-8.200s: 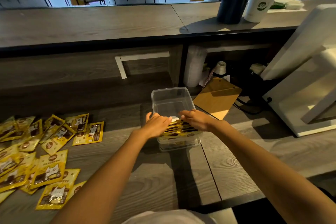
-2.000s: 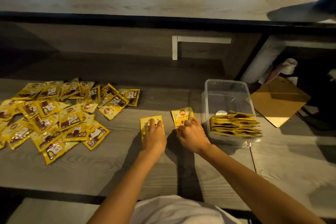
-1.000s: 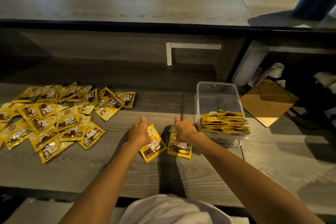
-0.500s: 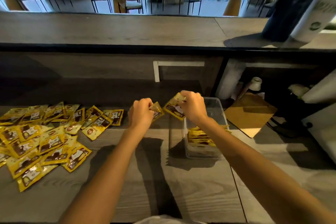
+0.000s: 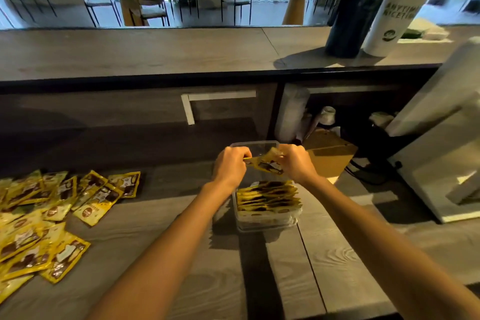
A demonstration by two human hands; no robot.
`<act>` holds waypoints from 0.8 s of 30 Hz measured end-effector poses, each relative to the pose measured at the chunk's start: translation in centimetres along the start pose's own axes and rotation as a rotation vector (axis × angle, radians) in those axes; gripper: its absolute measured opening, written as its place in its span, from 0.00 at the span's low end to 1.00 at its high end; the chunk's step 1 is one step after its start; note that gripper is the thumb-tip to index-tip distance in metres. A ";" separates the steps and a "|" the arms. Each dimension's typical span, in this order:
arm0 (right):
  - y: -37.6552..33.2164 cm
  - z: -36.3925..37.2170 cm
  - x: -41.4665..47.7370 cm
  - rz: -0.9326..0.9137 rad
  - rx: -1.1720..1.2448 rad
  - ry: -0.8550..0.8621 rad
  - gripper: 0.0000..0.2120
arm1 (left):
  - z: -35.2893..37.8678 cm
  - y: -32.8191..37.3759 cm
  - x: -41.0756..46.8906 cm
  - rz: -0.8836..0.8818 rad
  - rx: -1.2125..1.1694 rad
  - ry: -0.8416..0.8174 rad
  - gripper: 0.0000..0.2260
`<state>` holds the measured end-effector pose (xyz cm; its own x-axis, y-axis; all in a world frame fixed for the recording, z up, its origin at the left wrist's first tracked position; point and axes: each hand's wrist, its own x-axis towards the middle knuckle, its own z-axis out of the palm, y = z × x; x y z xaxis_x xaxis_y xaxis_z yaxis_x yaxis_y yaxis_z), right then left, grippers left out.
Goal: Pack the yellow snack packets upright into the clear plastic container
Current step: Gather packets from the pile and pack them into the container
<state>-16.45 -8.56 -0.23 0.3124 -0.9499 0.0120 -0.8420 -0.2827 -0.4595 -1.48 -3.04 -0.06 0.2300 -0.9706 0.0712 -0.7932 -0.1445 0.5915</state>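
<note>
Loose packets run past the left edge.

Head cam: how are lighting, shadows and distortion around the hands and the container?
Head view: backlit by bright windows at the top, work surface dim; the container throws a dark shadow toward the camera; left hand, right hand and the held packets look slightly soft; the wide-angle lens bows the counter edge; loose packets at the left read clearly.

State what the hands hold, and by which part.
Both hands hold yellow packets above the container: the left hand pinches the left end, the right hand the right end.
</note>
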 end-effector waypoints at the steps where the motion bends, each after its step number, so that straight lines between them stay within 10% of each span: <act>1: 0.3 0.1 -0.1 -0.001 -0.004 -0.010 0.09 | 0.2 0.2 0.1 0.015 -0.003 -0.004 0.15; 24: 1.3 0.7 -0.1 -0.171 -0.168 -0.470 0.12 | 2.7 -2.6 0.4 0.023 0.193 -0.569 0.13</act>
<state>-17.31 -8.77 -1.47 0.5827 -0.7369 -0.3427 -0.8085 -0.4827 -0.3366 -0.84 -3.56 -3.73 -0.0842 -0.9169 -0.3902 -0.8946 -0.1029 0.4349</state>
